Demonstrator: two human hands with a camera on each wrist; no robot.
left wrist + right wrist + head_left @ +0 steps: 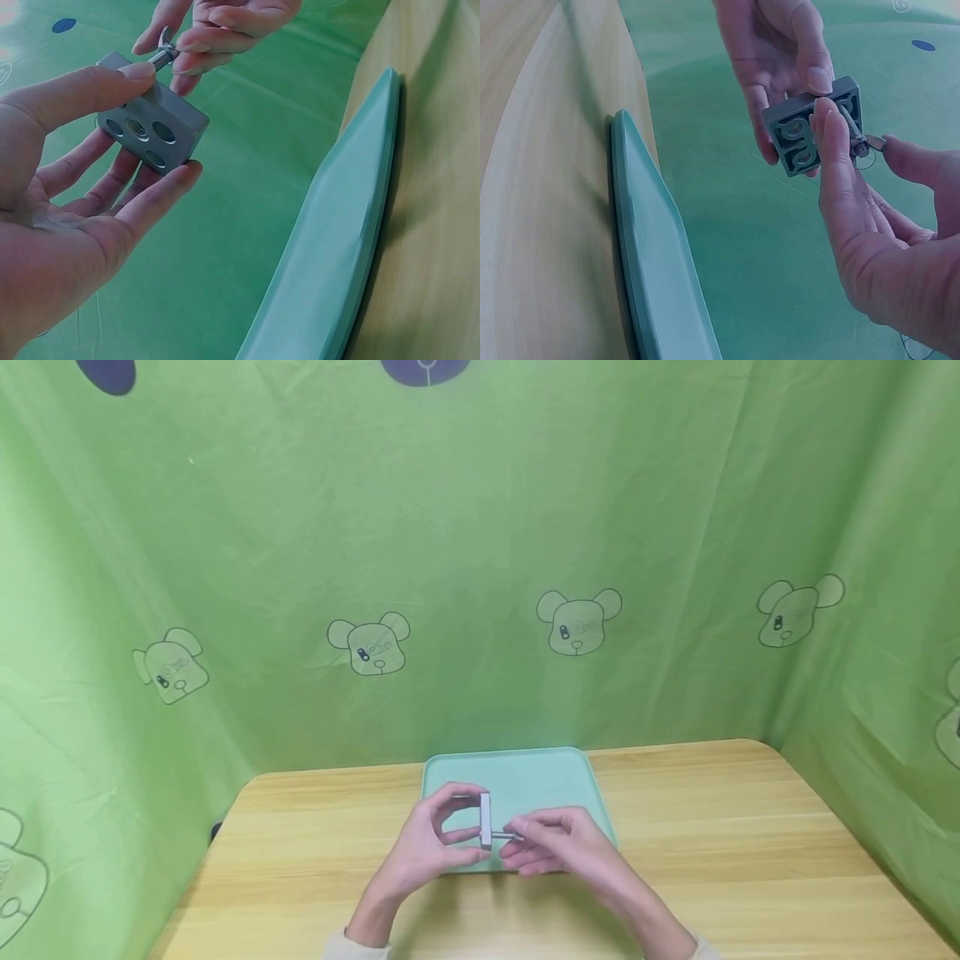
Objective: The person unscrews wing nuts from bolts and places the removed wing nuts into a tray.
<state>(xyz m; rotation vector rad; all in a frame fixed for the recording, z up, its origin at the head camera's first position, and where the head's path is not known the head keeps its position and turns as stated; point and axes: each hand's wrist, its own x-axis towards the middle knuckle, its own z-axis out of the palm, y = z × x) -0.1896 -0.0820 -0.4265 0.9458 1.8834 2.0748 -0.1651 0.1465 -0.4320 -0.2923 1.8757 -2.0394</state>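
Note:
My left hand (420, 845) holds a grey metal block (485, 821) upright above the tray, thumb on one edge and fingertips on the opposite one. In the left wrist view, several round holes, one of them threaded, show in the block's flat face (150, 133). A threaded wing screw (850, 127) stands out from its other, recessed face, seen in the right wrist view. How deep the screw sits is hidden. With thumb and fingers, my right hand (558, 839) pinches the winged end of the screw.
Below the hands lies a mint-green tray (525, 777) with a low rim, on a wooden table (712, 827). Green curtains (480, 527) printed with bear heads hang behind and at both sides of the table.

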